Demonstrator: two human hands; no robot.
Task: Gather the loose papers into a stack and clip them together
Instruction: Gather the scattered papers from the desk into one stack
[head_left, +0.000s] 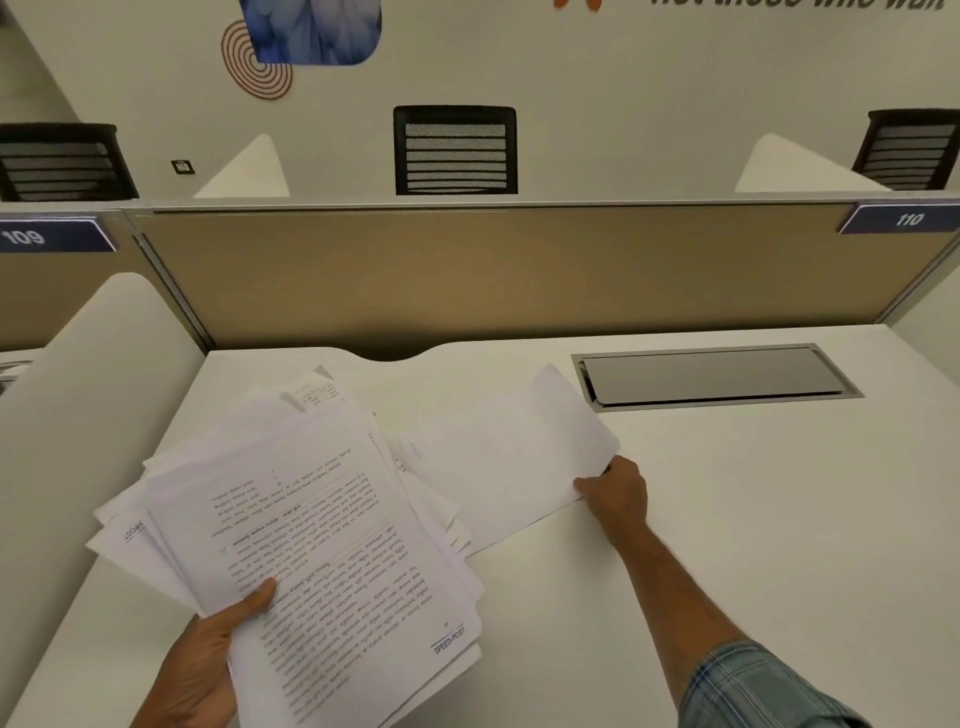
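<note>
Our left hand (202, 660) grips the uneven paper stack (322, 545), thumb pressed on its printed top page, well left of the metal cable hatch (711, 376). Our right hand (615, 493) has its fingers pinching the edge of blank sheets (498, 462) on the white counter (727, 519), just below-left of that hatch.

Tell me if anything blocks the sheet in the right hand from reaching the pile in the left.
Nothing visible does. The right hand pinches the blank sheet by its corner, and the sheet's left edge reaches the pile that the left hand holds.
</note>
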